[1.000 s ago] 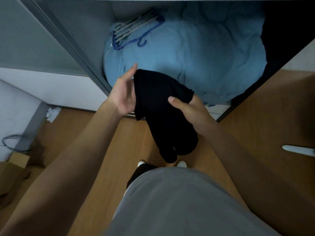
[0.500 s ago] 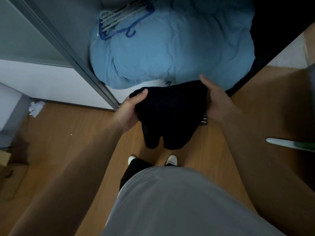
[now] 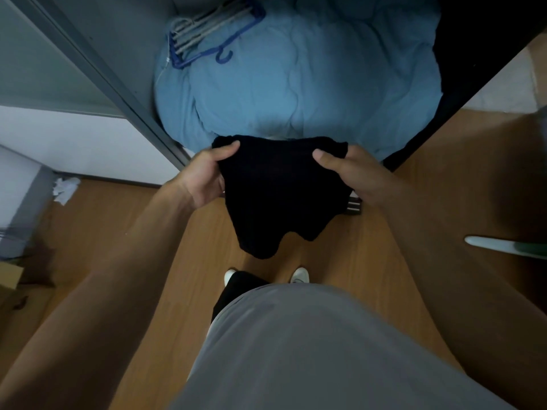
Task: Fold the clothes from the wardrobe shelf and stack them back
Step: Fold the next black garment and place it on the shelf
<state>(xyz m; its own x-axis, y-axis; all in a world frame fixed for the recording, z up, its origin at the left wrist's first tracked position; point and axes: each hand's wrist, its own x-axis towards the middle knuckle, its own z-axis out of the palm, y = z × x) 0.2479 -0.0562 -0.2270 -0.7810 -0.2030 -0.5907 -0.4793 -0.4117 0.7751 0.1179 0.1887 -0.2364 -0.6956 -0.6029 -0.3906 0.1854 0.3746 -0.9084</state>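
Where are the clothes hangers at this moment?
In the head view, the hangers lie at upper left, on the back left part of the blue quilt, close to the wardrobe's grey left wall.

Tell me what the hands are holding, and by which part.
A black garment: the left hand grips its top left corner, the right hand its top right corner; the rest hangs free.
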